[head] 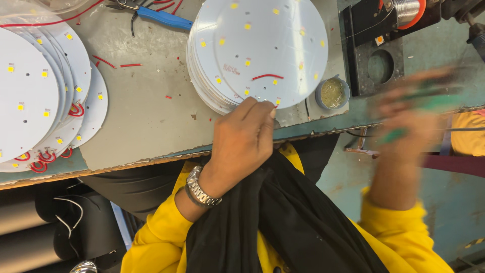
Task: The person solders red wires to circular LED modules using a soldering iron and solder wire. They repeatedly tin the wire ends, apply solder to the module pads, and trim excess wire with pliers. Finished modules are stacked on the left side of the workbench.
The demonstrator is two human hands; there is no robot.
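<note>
1. Two hands show: the left hand (241,139) pinches the near edge of the top round white board (262,48) on a stack at the bench edge.
2. Right hand (411,114) is blurred, fingers curled around a green-handled tool (404,132), right of the small flux tin (332,93).

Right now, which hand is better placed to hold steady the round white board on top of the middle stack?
The left hand. Its fingertips already touch the near edge of the top round board, beside a short red wire. The right hand is blurred, off to the side, and appears to hold a green-handled tool.
</note>
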